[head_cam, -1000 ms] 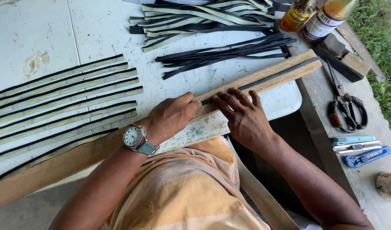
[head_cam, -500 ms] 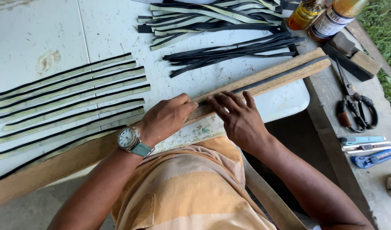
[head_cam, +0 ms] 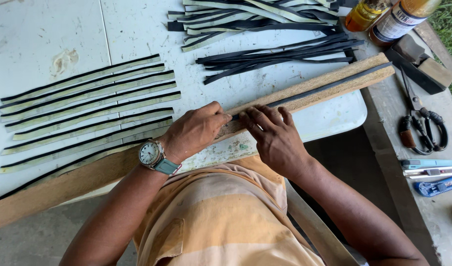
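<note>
A: What is the biggest thing under the fingers?

B: The white bench (head_cam: pixel 48 34). On it lies a long wooden plank (head_cam: pixel 305 91), pale brown, running from beyond the right fingers down past the left wrist. A thin black strip (head_cam: pixel 329 84) lies along the top of the plank, starting just at the fingertips and going away to the right.

A: And the hands?

B: The left hand (head_cam: pixel 194 130) rests on the plank, its fingers curled and pressed together at the end of the strip; I cannot tell if they pinch it. The right hand (head_cam: pixel 275 138) lies flat, fingers almost straight and spread a little, the tips pressing on the plank and the strip, nothing gripped.

A: What lies around?

B: To the left of the left fingers, a row of pale strips with black edges (head_cam: pixel 88 106), laid side by side. Beyond the fingers, a heap of loose black strips (head_cam: pixel 275 56). Well to the right of the right fingers, scissors (head_cam: pixel 423 123). A wristwatch (head_cam: pixel 151 153) is on the left wrist.
</note>
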